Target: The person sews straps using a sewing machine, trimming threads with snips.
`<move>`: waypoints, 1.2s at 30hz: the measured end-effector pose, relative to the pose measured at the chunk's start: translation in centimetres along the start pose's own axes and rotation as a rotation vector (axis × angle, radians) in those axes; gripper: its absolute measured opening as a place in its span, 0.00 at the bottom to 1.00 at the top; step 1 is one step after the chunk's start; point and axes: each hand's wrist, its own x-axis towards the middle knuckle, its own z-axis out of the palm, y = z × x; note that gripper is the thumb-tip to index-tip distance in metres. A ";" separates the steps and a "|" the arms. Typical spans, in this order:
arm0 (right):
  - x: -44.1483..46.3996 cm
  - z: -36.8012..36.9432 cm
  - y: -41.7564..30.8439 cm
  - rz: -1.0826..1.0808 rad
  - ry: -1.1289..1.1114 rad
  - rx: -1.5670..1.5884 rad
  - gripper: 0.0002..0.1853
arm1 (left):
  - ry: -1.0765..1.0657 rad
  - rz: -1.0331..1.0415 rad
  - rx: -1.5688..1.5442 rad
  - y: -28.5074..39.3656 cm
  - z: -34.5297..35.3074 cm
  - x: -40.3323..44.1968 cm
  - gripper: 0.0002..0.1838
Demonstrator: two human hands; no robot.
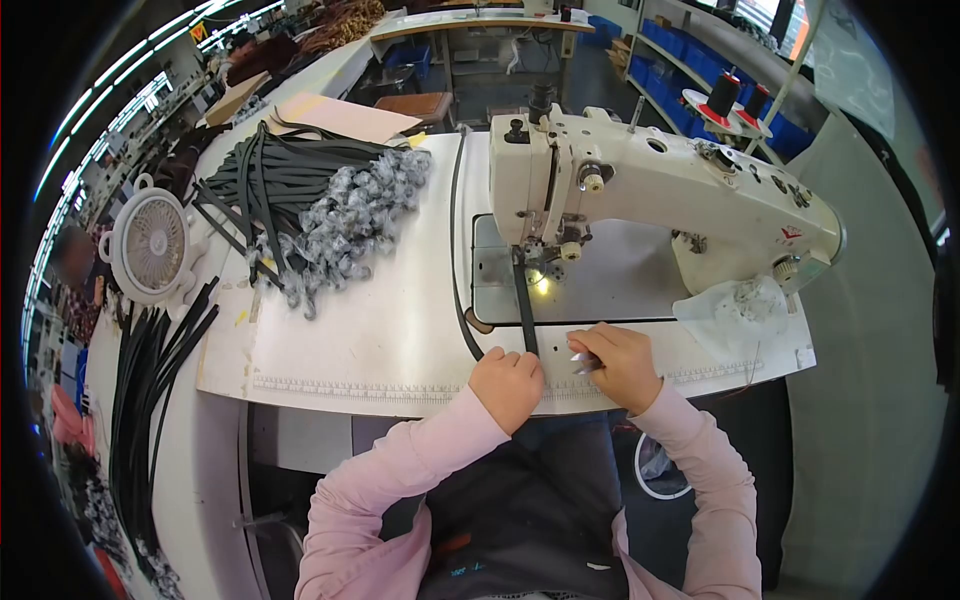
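My left hand (507, 388) is closed on a dark strap (525, 305) near the table's front edge. One stretch of the strap runs up under the needle area of the white sewing machine (640, 165); another stretch curves up the table to the left of the machine. To the right of the strap, my right hand (617, 366) is closed around a small metal tool (584, 362), perhaps thread snips, whose tip points left. The machine's lamp lights the metal plate (620, 275) beside the needle.
A pile of dark straps (280, 180) with fluffy grey ends lies at the left of the white table (350, 345). Beyond it are a white fan (152, 245) and more hanging straps (140, 400). Thread spools (722, 95) stand behind the machine, near blue bins (700, 80).
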 end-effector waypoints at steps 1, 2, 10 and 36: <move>0.4 0.8 0.2 -0.003 -0.031 0.044 0.09 | -0.002 0.008 -0.013 0.4 -0.2 -0.4 0.04; 0.9 1.4 0.2 -0.006 -0.062 0.088 0.10 | -0.004 0.016 -0.026 0.9 -0.4 -1.0 0.04; 2.4 2.7 1.2 -0.267 -0.286 0.085 0.12 | -0.020 0.165 -0.114 6.0 -2.2 -6.4 0.16; 1.1 1.9 0.7 -0.417 -0.315 0.237 0.09 | 0.170 0.000 -0.412 -2.9 -1.3 -3.0 0.11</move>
